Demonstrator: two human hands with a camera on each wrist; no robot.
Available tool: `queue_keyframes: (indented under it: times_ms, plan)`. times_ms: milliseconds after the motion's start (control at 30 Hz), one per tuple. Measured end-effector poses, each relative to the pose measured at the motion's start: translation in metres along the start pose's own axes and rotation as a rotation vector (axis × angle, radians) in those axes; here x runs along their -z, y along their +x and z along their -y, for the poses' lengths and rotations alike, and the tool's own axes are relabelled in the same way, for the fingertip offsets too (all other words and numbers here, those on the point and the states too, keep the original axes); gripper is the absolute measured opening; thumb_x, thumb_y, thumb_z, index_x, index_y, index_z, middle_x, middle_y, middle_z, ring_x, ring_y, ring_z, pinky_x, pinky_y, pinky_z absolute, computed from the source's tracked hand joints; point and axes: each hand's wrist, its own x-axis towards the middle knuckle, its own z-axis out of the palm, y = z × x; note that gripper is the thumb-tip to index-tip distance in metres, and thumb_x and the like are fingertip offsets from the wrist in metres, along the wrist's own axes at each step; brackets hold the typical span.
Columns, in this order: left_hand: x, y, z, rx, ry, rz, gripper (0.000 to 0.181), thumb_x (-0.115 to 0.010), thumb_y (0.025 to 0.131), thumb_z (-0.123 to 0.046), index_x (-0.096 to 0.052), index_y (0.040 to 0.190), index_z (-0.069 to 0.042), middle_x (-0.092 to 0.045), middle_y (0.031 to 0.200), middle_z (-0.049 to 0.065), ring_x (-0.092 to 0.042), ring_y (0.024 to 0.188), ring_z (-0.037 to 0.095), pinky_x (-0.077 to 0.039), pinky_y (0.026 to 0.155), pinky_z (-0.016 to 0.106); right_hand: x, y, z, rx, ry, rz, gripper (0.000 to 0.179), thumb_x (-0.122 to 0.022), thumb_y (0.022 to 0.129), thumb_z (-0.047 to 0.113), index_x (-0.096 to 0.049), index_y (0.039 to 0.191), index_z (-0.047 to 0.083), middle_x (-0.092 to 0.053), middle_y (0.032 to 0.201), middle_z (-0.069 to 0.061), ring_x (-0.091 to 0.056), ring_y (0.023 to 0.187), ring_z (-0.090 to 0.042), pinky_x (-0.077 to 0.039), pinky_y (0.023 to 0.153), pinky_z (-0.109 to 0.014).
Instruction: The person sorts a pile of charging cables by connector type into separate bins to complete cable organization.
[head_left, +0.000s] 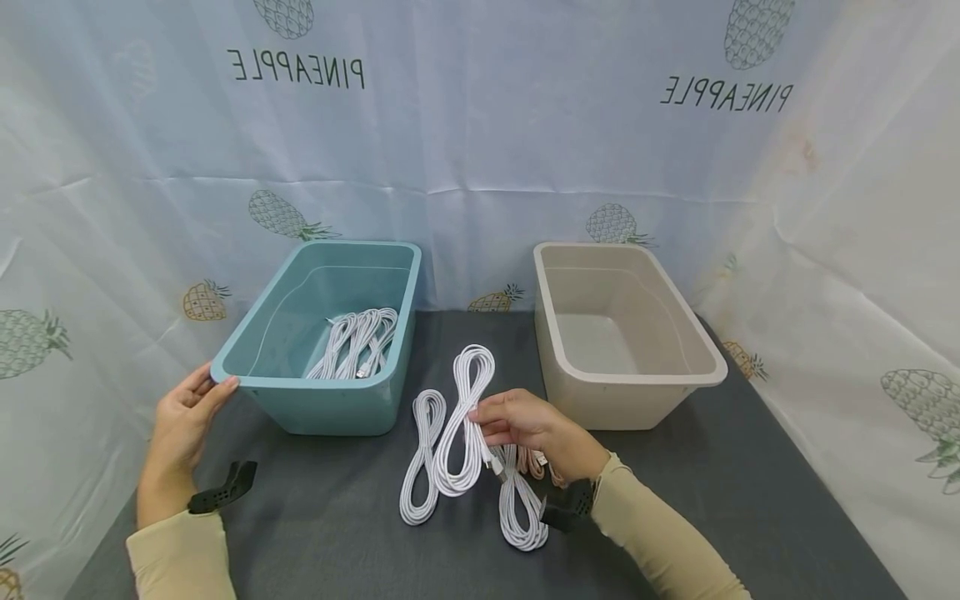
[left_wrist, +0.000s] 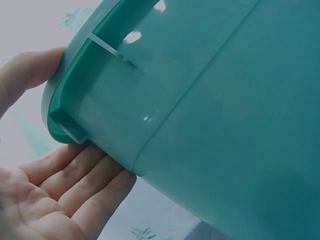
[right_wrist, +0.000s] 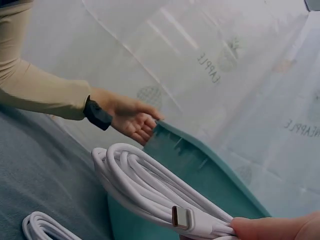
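Note:
My right hand (head_left: 517, 421) pinches a coiled white charging cable (head_left: 465, 425) above the table, between the two bins. In the right wrist view the cable's USB-C plug (right_wrist: 182, 218) points out near the thumb. My left hand (head_left: 187, 408) grips the near left corner of a teal bin (head_left: 322, 408). In the left wrist view the thumb lies over the bin's rim (left_wrist: 75, 60) and the fingers reach along its outer wall. Several bundled white cables (head_left: 358, 342) lie inside that bin.
A beige bin (head_left: 630, 400) stands at the right. One coiled white cable (head_left: 420, 479) lies left of the held one, another coiled white cable (head_left: 519, 517) lies to its right, and brown-pink cables (head_left: 532, 462) show behind my right hand. A pineapple-print curtain (head_left: 480, 125) hangs behind the dark table (head_left: 315, 517).

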Motion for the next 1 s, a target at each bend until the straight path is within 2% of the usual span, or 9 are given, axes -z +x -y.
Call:
queue_keyframes:
  times_ms: [200, 567, 833, 1000]
  plan:
    - [-0.001, 0.000, 0.000, -0.005, -0.036, -0.002, 0.037, -0.055, 0.092, 0.006, -0.066, 0.108, -0.025, -0.071, 0.102, -0.016, -0.066, 0.090, -0.006, -0.052, 0.078, 0.004, 0.000, -0.003, 0.016, 0.013, 0.007, 0.002, 0.029, -0.053, 0.093, 0.001, -0.062, 0.071, 0.017, -0.063, 0.061, 0.010, -0.061, 0.057, 0.000, -0.055, 0.056, -0.014]
    - [0.000, -0.001, 0.000, 0.004, -0.040, 0.006, 0.037, -0.054, 0.093, 0.006, -0.065, 0.109, -0.025, -0.070, 0.103, -0.016, -0.066, 0.091, -0.006, -0.052, 0.079, 0.004, -0.009, -0.006, 0.044, 0.052, 0.022, 0.030, 0.029, -0.051, 0.094, 0.001, -0.063, 0.072, 0.016, -0.063, 0.063, 0.009, -0.060, 0.058, -0.001, -0.055, 0.058, -0.016]
    - [0.001, 0.000, 0.000, 0.008, -0.041, 0.006, 0.037, -0.054, 0.093, 0.006, -0.065, 0.110, -0.025, -0.070, 0.104, -0.016, -0.066, 0.092, -0.007, -0.052, 0.079, 0.004, -0.020, -0.003, 0.065, 0.081, 0.009, 0.003, 0.021, -0.053, 0.094, 0.002, -0.063, 0.079, 0.012, -0.057, 0.064, 0.008, -0.052, 0.058, -0.002, -0.053, 0.058, -0.016]
    - [0.002, -0.001, 0.001, 0.012, -0.030, 0.005, 0.036, -0.054, 0.093, 0.005, -0.064, 0.110, -0.026, -0.070, 0.104, -0.017, -0.066, 0.092, -0.007, -0.052, 0.078, 0.004, -0.025, 0.004, 0.074, 0.079, -0.001, -0.010, 0.010, -0.054, 0.095, 0.003, -0.063, 0.094, 0.003, -0.063, 0.066, 0.007, -0.060, 0.061, -0.003, -0.054, 0.059, -0.017]
